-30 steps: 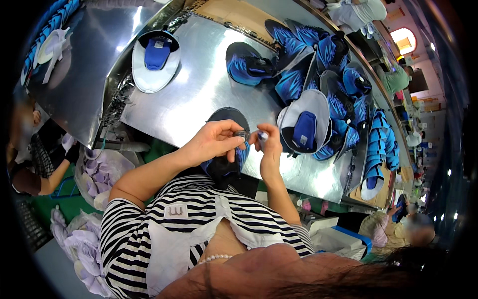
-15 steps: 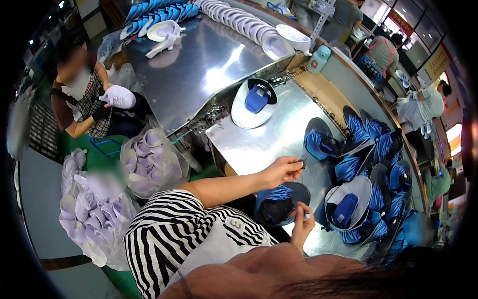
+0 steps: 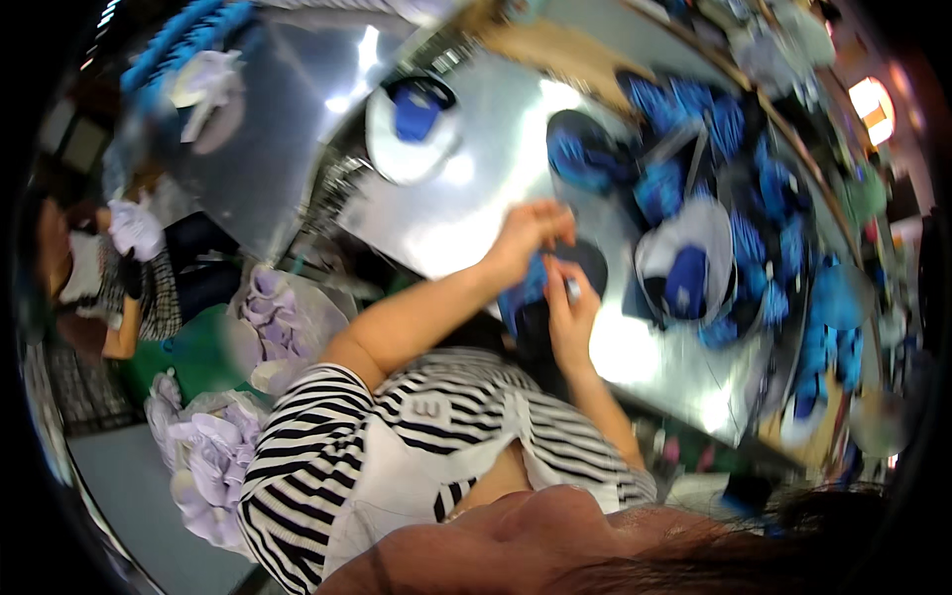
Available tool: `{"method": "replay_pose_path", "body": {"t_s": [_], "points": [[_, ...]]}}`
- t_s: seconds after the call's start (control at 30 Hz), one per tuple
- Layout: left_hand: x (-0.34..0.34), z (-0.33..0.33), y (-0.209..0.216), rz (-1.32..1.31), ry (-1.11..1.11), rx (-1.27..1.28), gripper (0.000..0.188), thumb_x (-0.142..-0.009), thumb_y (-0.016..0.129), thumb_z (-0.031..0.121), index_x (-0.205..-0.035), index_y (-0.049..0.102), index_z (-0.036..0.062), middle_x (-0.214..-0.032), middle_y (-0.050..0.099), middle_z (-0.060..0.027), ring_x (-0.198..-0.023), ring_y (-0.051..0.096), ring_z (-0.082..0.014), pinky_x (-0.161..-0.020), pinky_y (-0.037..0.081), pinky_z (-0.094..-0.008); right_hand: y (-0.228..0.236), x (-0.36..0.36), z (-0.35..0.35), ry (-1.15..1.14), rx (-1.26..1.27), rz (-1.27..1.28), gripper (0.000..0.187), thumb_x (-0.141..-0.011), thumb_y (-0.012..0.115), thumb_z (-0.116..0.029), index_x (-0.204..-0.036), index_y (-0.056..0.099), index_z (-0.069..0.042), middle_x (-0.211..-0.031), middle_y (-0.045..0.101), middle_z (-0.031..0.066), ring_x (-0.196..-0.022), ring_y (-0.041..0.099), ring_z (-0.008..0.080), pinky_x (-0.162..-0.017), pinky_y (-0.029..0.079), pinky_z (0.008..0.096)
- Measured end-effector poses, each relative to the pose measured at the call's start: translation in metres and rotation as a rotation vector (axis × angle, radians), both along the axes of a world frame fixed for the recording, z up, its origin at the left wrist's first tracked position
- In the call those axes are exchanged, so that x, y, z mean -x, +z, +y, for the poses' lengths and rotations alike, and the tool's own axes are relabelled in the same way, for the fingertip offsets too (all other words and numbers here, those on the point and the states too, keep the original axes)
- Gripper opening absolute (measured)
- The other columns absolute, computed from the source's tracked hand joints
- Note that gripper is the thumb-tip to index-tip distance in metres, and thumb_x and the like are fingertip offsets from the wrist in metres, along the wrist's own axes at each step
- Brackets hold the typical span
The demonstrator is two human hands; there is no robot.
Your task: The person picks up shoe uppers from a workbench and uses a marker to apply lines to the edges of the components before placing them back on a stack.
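Note:
A blue and black shoe upper (image 3: pixel 524 302) lies at the near edge of the metal table, partly hidden by my hands and forearms. Over it, my left hand (image 3: pixel 531 238) has its fingers pinched together; what they hold is too small and blurred to name. Just below and touching or nearly touching it, my right hand (image 3: pixel 571 305) is also closed in a pinch, with a small white piece at its fingers. A grey sole edge or tongue of the shoe shows beyond the fingertips.
White bowl-shaped pieces with blue insoles sit on the metal table, one at the far left (image 3: pixel 412 139), one to the right (image 3: pixel 684 260). Blue and black shoe uppers (image 3: pixel 739 213) pile up at right. Bags of lilac uppers (image 3: pixel 213 446) stand left, near a seated person (image 3: pixel 149 268).
My hands have come together over the shoe upper, where they were apart before. The whole view has swung and is blurred.

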State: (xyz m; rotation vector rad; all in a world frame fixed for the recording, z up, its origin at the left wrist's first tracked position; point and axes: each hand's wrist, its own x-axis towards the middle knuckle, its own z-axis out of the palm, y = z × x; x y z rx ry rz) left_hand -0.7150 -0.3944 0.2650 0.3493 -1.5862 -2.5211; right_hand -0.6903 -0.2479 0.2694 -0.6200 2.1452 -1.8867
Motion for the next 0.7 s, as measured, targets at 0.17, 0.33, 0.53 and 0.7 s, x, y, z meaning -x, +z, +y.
{"method": "replay_pose_path", "body": {"t_s": [0.17,0.33,0.53,0.7], "points": [[0.003,-0.027,-0.004,-0.08,0.051,-0.063,0.029,-0.094,0.063,0.022,-0.115,0.06,0.0024,-0.093,0.066,-0.0062,-0.082,0.061,-0.0123,-0.072,0.047,-0.0259,0.029,0.004,0.026,0.048,-0.248,0.502,0.038,-0.083,0.071,-0.003,-0.119,0.062,-0.001,-0.107,0.068,0.0188,-0.078,0.069,0.0266,-0.071,0.054,0.0341],[-0.03,-0.034,0.009,-0.067,-0.113,0.043,0.037,-0.099,0.057,0.02,-0.13,0.054,0.0011,-0.093,0.066,-0.0083,-0.084,0.065,-0.0149,-0.076,0.05,-0.0261,0.061,0.006,0.077,-0.1,-0.295,0.363,0.039,-0.079,0.071,0.001,-0.117,0.063,-0.001,-0.113,0.065,0.0159,-0.079,0.065,0.0261,-0.074,0.054,0.0324],[-0.019,-0.009,0.005,0.072,-0.2,-0.124,0.031,-0.1,0.056,0.023,-0.119,0.059,-0.0006,-0.104,0.066,-0.0089,-0.099,0.062,-0.0153,-0.089,0.049,-0.0284,0.031,0.011,0.048,0.252,-0.58,0.745,0.044,-0.073,0.076,-0.007,-0.115,0.063,-0.003,-0.109,0.062,0.0112,-0.094,0.059,0.0298,-0.076,0.052,0.0365],[-0.026,-0.015,-0.003,-0.156,-0.24,-0.217,0.033,-0.097,0.06,0.027,-0.117,0.061,0.0007,-0.108,0.063,-0.0063,-0.102,0.06,-0.013,-0.09,0.048,-0.027,0.033,0.026,0.032,0.237,-0.652,0.889,0.046,-0.059,0.077,-0.009,-0.102,0.062,-0.006,-0.11,0.061,0.0071,-0.097,0.058,0.027,-0.073,0.052,0.0358]]}}
